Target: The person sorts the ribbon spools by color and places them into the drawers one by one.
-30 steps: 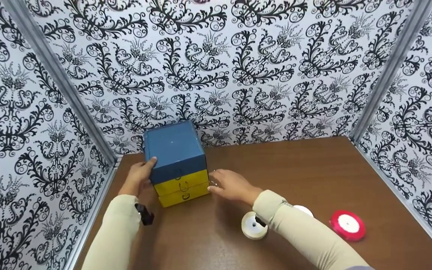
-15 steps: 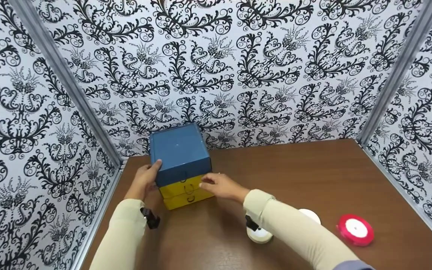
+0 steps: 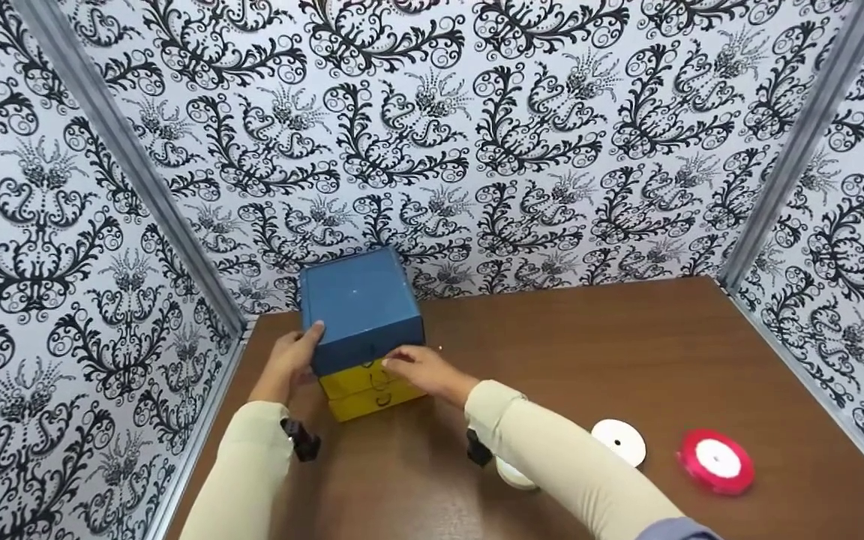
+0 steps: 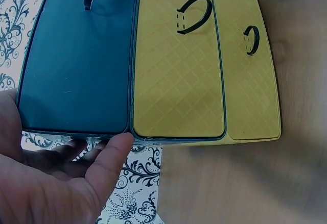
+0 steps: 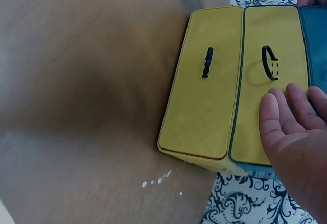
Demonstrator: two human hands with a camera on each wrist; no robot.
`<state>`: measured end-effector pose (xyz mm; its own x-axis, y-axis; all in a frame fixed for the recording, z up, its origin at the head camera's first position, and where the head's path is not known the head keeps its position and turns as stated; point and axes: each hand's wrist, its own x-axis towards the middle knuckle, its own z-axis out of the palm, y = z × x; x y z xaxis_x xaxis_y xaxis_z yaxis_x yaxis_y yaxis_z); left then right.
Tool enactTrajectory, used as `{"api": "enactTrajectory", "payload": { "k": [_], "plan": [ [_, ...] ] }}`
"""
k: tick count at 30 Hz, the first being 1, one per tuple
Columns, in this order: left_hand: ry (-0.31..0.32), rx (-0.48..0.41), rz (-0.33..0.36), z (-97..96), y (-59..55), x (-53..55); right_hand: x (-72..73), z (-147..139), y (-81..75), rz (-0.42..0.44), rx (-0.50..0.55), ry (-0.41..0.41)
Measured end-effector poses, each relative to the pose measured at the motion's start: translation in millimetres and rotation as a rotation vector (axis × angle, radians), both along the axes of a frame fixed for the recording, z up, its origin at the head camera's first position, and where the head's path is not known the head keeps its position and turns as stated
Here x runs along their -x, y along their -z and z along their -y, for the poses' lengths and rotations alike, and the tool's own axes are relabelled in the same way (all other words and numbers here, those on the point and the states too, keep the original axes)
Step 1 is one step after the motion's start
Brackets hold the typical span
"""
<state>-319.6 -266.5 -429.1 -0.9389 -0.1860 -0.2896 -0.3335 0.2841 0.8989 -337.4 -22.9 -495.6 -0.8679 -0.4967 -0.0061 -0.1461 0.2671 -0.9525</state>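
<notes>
- The left hand lay spread along the left side of the drawer box.
- The right hand, loosely bent, hovered before the middle drawer; I cannot tell contact.
- No drawer was pulled out yet.
- Rightward, white and red spools lay on the desk.

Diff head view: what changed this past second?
Right hand moved left, from right of the drawer box to in front of its upper yellow drawer; nothing gripped. The right sleeve now hides less of the white spool. Unchanged: left hand on the box's left side, box and red ribbon spool.
</notes>
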Motion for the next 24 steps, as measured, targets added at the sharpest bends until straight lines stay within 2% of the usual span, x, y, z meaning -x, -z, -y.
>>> {"api": "enactTrajectory", "payload": {
  "k": [3,9,18,24],
  "plan": [
    [-0.018,-0.032,0.007,1.0,1.2,-1.7,-2.0,9,1.8,0.056,0.041,-0.012],
    [-0.036,-0.071,-0.003,-1.5,1.7,-0.9,-3.3,17,1.5,0.070,0.068,0.005],
    [-0.047,-0.071,-0.020,-1.2,-3.1,-2.2,-1.5,25,-6.4,0.159,0.111,0.008],
    [-0.050,-0.094,-0.025,-2.4,2.1,-2.7,-3.3,35,-9.6,0.237,0.134,-0.020]
  ]
}}
